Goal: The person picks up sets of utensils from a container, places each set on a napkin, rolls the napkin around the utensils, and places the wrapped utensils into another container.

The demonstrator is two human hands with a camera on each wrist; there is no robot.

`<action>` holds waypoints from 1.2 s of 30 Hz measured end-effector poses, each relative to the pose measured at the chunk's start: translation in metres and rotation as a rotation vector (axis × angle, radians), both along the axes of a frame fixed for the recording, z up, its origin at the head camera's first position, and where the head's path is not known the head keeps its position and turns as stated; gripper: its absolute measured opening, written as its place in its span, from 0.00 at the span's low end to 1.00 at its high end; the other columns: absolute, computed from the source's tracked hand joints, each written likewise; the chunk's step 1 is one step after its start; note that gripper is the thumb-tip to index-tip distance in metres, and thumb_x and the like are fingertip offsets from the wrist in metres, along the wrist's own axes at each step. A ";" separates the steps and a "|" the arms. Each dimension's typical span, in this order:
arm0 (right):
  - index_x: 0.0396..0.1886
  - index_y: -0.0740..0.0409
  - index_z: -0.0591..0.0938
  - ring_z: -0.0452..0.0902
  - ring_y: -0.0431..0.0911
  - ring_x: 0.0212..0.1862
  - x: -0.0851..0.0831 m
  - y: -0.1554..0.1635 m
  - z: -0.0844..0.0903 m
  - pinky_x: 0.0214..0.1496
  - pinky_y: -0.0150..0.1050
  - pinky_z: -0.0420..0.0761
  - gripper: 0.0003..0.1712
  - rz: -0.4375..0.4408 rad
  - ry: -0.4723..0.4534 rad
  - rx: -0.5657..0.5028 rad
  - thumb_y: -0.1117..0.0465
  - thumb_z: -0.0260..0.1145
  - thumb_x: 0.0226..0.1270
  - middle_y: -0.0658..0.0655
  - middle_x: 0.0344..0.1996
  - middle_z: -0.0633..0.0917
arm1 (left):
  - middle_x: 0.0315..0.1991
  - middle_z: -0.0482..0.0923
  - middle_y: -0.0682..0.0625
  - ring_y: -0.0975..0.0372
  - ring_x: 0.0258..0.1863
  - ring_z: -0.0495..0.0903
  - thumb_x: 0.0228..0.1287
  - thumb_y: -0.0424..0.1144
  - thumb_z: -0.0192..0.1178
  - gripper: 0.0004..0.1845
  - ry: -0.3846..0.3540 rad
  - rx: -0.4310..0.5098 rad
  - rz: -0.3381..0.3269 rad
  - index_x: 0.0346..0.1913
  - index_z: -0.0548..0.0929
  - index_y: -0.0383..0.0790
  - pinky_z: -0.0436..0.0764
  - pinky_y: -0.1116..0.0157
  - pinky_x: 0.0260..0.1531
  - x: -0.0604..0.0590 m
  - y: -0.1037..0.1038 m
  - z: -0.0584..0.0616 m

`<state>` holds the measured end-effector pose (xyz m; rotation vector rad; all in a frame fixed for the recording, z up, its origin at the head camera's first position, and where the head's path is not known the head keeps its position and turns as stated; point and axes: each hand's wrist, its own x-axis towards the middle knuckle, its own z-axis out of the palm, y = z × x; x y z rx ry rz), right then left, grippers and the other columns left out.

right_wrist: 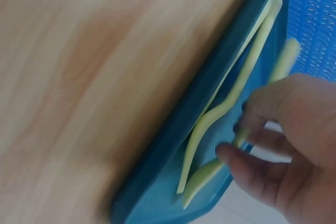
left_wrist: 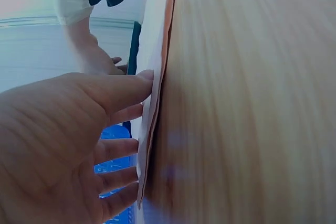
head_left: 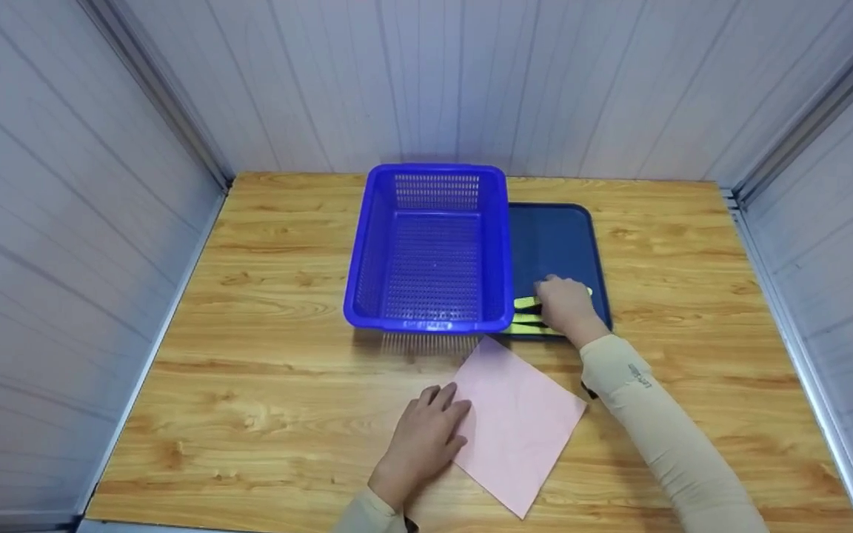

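A folded pink napkin (head_left: 519,426) lies flat on the wooden table, turned cornerwise to me. My left hand (head_left: 423,437) rests at its left edge, fingertips and thumb spread on the napkin; the left wrist view shows its layered edge. Over the dark blue tray (head_left: 551,237), my right hand (head_left: 566,305) pinches a long, thin, curved yellow-green piece (right_wrist: 202,179) between thumb and fingers. Two similar yellow-green pieces (right_wrist: 236,85) lie beside it along the tray's near side. Their exact kind cannot be told.
A blue slotted plastic basket (head_left: 356,274) stands left of the tray and overlaps its left part in the head view. Its inside shows only the slotted bottom. Pale panel walls (head_left: 426,81) border the table (head_left: 263,370) at the back and both sides.
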<state>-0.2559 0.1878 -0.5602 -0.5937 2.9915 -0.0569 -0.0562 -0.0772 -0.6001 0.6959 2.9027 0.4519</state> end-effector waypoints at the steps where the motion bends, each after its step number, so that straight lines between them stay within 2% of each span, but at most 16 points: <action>1: 0.36 0.63 0.83 0.80 0.60 0.34 0.003 0.001 0.000 0.31 0.55 0.81 0.07 -0.012 0.011 -0.006 0.69 0.68 0.55 0.64 0.36 0.82 | 0.68 0.67 0.42 0.46 0.65 0.65 0.61 0.50 0.65 0.27 0.004 0.003 0.001 0.63 0.77 0.48 0.69 0.47 0.58 0.001 0.000 -0.001; 6: 0.39 0.68 0.80 0.79 0.60 0.37 0.025 0.006 0.001 0.33 0.53 0.82 0.13 -0.036 0.072 -0.044 0.67 0.70 0.54 0.66 0.37 0.80 | 0.67 0.68 0.42 0.46 0.64 0.66 0.59 0.50 0.66 0.26 0.038 0.016 0.000 0.61 0.78 0.48 0.71 0.47 0.57 0.002 -0.001 -0.002; 10: 0.38 0.69 0.78 0.79 0.57 0.34 0.055 0.003 0.006 0.30 0.51 0.82 0.14 0.018 0.122 -0.096 0.69 0.71 0.52 0.64 0.34 0.79 | 0.66 0.69 0.43 0.46 0.64 0.66 0.59 0.50 0.66 0.26 0.051 0.021 -0.002 0.61 0.79 0.48 0.71 0.47 0.56 0.002 -0.002 -0.002; 13: 0.37 0.69 0.78 0.78 0.57 0.33 0.081 -0.003 0.011 0.32 0.50 0.81 0.16 0.137 0.212 -0.163 0.70 0.73 0.48 0.63 0.33 0.79 | 0.67 0.68 0.43 0.46 0.64 0.66 0.58 0.50 0.66 0.27 0.050 0.026 -0.001 0.61 0.78 0.48 0.71 0.47 0.56 0.002 -0.002 -0.002; 16: 0.39 0.70 0.80 0.79 0.56 0.36 0.104 -0.011 0.012 0.38 0.48 0.82 0.20 0.298 0.307 -0.230 0.72 0.75 0.43 0.63 0.35 0.81 | 0.67 0.68 0.43 0.46 0.64 0.66 0.59 0.50 0.66 0.27 0.044 0.032 0.001 0.61 0.78 0.48 0.71 0.46 0.56 0.003 -0.002 -0.002; 19: 0.45 0.71 0.80 0.80 0.56 0.41 0.121 -0.019 0.008 0.46 0.46 0.81 0.24 0.447 0.355 -0.269 0.76 0.72 0.42 0.65 0.41 0.81 | 0.67 0.68 0.43 0.45 0.65 0.65 0.59 0.50 0.66 0.27 0.029 0.036 0.006 0.61 0.78 0.49 0.70 0.45 0.57 0.003 -0.002 -0.003; 21: 0.48 0.72 0.80 0.80 0.56 0.43 0.130 -0.025 0.003 0.47 0.45 0.82 0.26 0.523 0.365 -0.281 0.77 0.70 0.43 0.66 0.44 0.81 | 0.67 0.67 0.43 0.45 0.65 0.65 0.59 0.50 0.66 0.27 0.023 0.040 0.011 0.61 0.78 0.49 0.70 0.45 0.57 0.003 -0.002 -0.003; 24: 0.48 0.71 0.81 0.81 0.54 0.43 0.137 -0.034 -0.007 0.45 0.42 0.82 0.22 0.599 0.385 -0.284 0.76 0.66 0.48 0.65 0.44 0.81 | 0.68 0.67 0.44 0.46 0.65 0.65 0.59 0.51 0.66 0.27 0.014 0.041 0.017 0.62 0.78 0.49 0.70 0.46 0.57 0.003 -0.002 -0.004; 28: 0.46 0.70 0.82 0.80 0.50 0.39 0.138 -0.047 -0.016 0.43 0.38 0.81 0.19 0.654 0.416 -0.268 0.74 0.63 0.51 0.61 0.41 0.80 | 0.68 0.67 0.44 0.46 0.65 0.65 0.59 0.51 0.65 0.27 0.001 0.041 0.021 0.62 0.78 0.49 0.69 0.47 0.58 0.003 -0.002 -0.005; 33: 0.42 0.66 0.82 0.78 0.47 0.34 0.133 -0.059 -0.026 0.37 0.37 0.80 0.16 0.675 0.470 -0.242 0.72 0.60 0.51 0.59 0.36 0.79 | 0.67 0.69 0.43 0.46 0.64 0.66 0.58 0.50 0.66 0.27 0.010 0.056 0.020 0.61 0.79 0.48 0.70 0.46 0.57 0.002 -0.002 -0.004; 36: 0.39 0.63 0.81 0.78 0.48 0.35 0.131 -0.062 -0.031 0.37 0.37 0.81 0.14 0.665 0.479 -0.229 0.72 0.59 0.51 0.58 0.36 0.78 | 0.66 0.69 0.43 0.46 0.64 0.66 0.58 0.49 0.67 0.27 0.015 0.063 0.021 0.60 0.79 0.48 0.70 0.46 0.56 0.003 -0.002 -0.004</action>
